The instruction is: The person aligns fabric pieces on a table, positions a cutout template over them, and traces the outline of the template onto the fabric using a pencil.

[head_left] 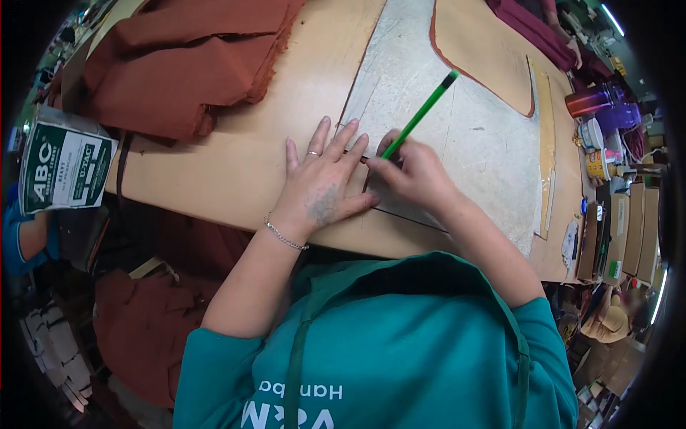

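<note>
My left hand (325,179) lies flat with its fingers spread, across the table and the near left edge of a large pale grey sheet (471,150). A ring and a chain bracelet are on it. Close beside it, my right hand (414,168) grips a green pencil (420,114), its dark end slanting up and away. The pencil's lower tip is hidden by my fingers. A narrow dark strip shows between my two hands; I cannot make out what it is. The sheet has a curved cutout with a reddish-brown rim at its far side.
Reddish-brown fabric (179,64) lies on the table (321,64) at the far left. A green-and-white ABC can (68,161) stands at the left. Yellowish strips (545,150) lie along the right, with cups and boxes (632,229) beyond. Another person's hand (574,53) is at the far right.
</note>
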`<state>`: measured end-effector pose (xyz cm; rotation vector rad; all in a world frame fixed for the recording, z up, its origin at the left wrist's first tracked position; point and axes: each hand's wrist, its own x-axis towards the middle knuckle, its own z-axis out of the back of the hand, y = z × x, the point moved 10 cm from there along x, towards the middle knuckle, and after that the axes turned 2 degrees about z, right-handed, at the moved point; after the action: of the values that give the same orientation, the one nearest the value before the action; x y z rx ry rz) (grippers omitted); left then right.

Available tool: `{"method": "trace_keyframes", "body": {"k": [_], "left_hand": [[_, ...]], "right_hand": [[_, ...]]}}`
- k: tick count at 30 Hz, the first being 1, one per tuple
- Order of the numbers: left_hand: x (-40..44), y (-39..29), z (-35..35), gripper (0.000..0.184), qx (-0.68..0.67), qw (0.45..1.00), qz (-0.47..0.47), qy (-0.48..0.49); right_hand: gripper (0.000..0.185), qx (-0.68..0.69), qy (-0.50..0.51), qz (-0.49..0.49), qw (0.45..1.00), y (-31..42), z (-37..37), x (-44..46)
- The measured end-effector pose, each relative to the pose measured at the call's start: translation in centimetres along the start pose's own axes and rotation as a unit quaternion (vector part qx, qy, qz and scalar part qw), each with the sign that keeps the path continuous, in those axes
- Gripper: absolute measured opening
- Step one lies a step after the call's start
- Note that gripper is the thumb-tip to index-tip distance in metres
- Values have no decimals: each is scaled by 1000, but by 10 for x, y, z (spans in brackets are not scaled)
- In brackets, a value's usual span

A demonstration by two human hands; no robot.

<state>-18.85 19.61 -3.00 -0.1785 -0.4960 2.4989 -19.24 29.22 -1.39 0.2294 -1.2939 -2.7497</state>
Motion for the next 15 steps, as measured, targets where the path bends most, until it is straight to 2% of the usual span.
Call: {"method": "trace_keyframes", "body": {"k": [1,4,5,8,9,12,13,15], "left_hand": [[-1,0,1,80,-1,1000,3,-4],[1,0,2,79,0,1000,3,-9],[1,0,2,79,2,1000,4,-8],[1,0,1,79,0,1000,3,-6],[1,1,1,79,-2,1000,3,-7],[1,-1,3,77,6,1000,-4,-18],[1,-1,4,77,4,1000,-4,-20],[0,-2,5,77,0,1000,-2,-25]], "right_hand": [[20,-18,23,13,1000,6,-4,-3],[20,8,-16,11,1000,-6,5,5],[21,10,-45,-20,999,-12,16,10],[21,42,-22,-19,999,-12,8,5],[20,-2,3,5,1000,-5,-1,0],[19,24,24,63,997,5,-8,-5],[20,37,12,-5,999,-4,-1,-1],[21,41,-10,-13,999,-11,6,4]]}}
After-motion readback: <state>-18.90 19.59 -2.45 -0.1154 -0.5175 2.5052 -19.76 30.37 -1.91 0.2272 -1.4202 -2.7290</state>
